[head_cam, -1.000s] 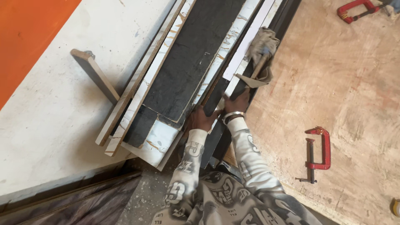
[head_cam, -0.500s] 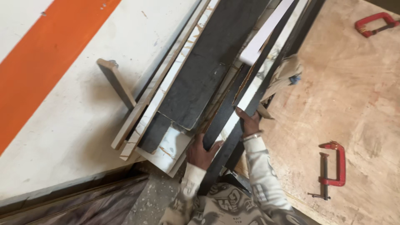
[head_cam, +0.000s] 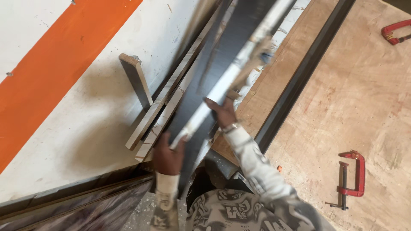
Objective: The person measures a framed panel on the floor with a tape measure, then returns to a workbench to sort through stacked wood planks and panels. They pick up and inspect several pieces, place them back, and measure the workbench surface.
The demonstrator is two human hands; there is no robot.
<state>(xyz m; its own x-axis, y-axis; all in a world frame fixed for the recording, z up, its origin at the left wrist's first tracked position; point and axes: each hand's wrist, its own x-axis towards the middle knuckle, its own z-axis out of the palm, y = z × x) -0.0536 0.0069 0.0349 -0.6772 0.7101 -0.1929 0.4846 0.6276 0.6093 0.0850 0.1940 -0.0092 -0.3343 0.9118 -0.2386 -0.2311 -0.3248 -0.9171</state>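
L hand (head_cam: 168, 155) & R hand (head_cam: 223, 112) both clenched on long white-edged strip (head_cam: 222, 87), tilted toward 1 o'clock, lifted off wall-leaning slabs (head_cam: 171, 102), presumably for balance.

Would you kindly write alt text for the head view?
Both hands grip a long dark slab with a pale edge, left hand at its near end, right hand further up. Two red clamps lie on the plywood floor.

Head view, steeply downward, close
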